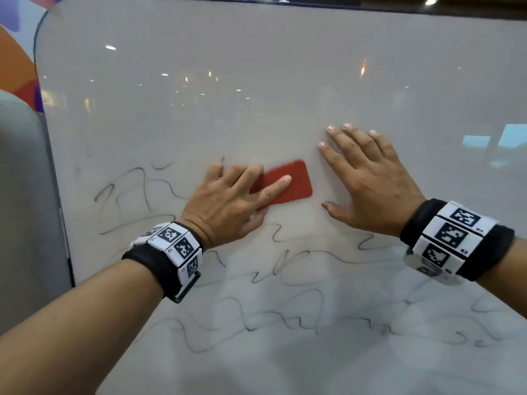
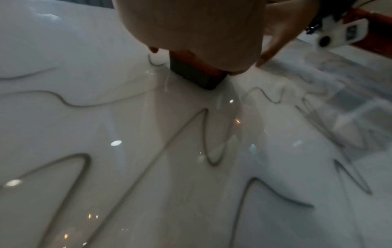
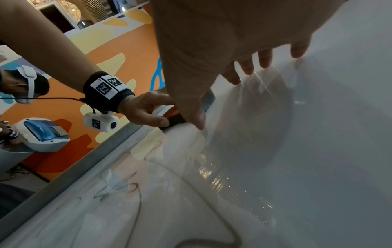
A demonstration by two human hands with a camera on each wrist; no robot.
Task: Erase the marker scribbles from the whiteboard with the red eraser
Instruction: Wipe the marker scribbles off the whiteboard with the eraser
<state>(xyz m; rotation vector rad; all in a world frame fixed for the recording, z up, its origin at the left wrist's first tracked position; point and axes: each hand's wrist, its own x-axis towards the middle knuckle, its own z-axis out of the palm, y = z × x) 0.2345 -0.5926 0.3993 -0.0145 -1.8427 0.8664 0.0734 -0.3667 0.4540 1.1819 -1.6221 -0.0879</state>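
Red eraser point(image 1: 285, 182), dark grey scribbles point(image 1: 273, 269) on a white whiteboard point(image 1: 256, 81).

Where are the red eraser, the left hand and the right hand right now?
red eraser point(image 1: 293, 181): head view, bare red top, right of the fingers.
left hand point(image 1: 225, 203): head view, back of the hand; it grips the eraser.
right hand point(image 1: 370, 183): head view, back of the hand, fingers flat on the board.

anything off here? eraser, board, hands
Nothing stands out. The left hand holds the red eraser against the whiteboard, lying a bit askew, plausibly mid-wipe. The right hand lies flat beside it, fingers spread. Marker scribbles cover the lower board; the upper part is clean. No damage visible.
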